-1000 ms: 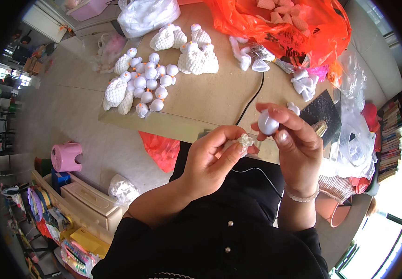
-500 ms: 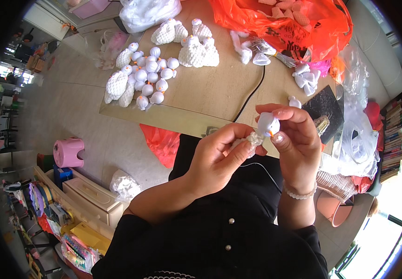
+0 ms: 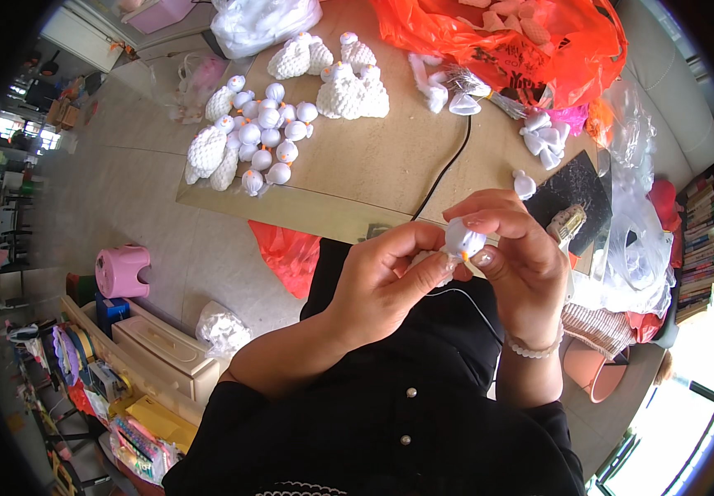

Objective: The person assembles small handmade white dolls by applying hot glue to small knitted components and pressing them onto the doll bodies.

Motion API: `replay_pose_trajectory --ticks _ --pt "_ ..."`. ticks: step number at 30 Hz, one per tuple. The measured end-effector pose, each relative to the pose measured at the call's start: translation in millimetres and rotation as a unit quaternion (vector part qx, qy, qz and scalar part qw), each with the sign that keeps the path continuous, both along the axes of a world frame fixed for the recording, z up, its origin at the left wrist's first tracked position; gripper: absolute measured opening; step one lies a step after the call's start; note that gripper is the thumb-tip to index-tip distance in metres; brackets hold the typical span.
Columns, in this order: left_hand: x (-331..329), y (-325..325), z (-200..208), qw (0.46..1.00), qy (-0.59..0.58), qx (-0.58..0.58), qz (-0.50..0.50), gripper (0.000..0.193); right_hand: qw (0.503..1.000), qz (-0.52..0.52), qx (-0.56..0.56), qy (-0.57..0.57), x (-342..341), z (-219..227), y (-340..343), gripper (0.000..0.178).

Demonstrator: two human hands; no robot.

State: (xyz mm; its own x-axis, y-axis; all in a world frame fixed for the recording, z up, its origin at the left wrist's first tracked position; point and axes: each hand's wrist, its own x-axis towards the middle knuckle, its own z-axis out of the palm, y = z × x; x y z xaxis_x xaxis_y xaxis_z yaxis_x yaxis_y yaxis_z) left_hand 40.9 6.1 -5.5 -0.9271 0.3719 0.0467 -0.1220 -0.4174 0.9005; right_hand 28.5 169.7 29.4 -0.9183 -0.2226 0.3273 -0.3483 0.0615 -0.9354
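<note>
In front of my body, over the table's near edge, both hands meet. My right hand (image 3: pixel 524 263) pinches a small white doll head (image 3: pixel 463 237) with an orange beak between thumb and fingertips. My left hand (image 3: pixel 386 281) is closed on a white knitted piece (image 3: pixel 423 261), mostly hidden behind the thumb and fingers. The head sits against the top of the knitted piece; whether the two are joined I cannot tell. Beyond the right hand, a glue gun (image 3: pixel 568 221) lies on a black board (image 3: pixel 592 186), and another small white head (image 3: pixel 524 184) stands beside the board.
Several white beaked heads (image 3: pixel 270 118) cluster at the table's left, beside white knitted bodies (image 3: pixel 353 95) with heads on. A red plastic bag (image 3: pixel 514 58) of pink pieces stands at the back. A black cable (image 3: pixel 449 161) crosses the table (image 3: pixel 357 165). Clear plastic bags (image 3: pixel 634 240) lie right.
My right hand has moved left and brought the white head from just beside the knitted piece onto its top. My left hand has hardly moved. More of the glue gun shows.
</note>
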Motion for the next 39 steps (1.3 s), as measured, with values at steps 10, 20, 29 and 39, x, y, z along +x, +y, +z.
replay_pose_trajectory --ticks 10,20,29,39 --pt "-6 -2 -8 0.991 -0.036 0.093 -0.094 0.024 0.998 0.031 -0.014 0.046 -6 -5 10 0.020" --pt "-3 8 -6 0.993 -0.052 0.104 -0.034 0.022 0.989 -0.019 0.076 0.127 -8 -4 10 0.020" --pt "-6 8 -4 0.994 -0.059 0.089 -0.023 0.022 0.990 -0.033 0.076 0.113 -8 -4 7 0.020" --pt "-10 6 -4 0.993 -0.060 0.095 -0.043 0.024 0.986 -0.038 0.083 0.142 -13 -3 8 0.025"
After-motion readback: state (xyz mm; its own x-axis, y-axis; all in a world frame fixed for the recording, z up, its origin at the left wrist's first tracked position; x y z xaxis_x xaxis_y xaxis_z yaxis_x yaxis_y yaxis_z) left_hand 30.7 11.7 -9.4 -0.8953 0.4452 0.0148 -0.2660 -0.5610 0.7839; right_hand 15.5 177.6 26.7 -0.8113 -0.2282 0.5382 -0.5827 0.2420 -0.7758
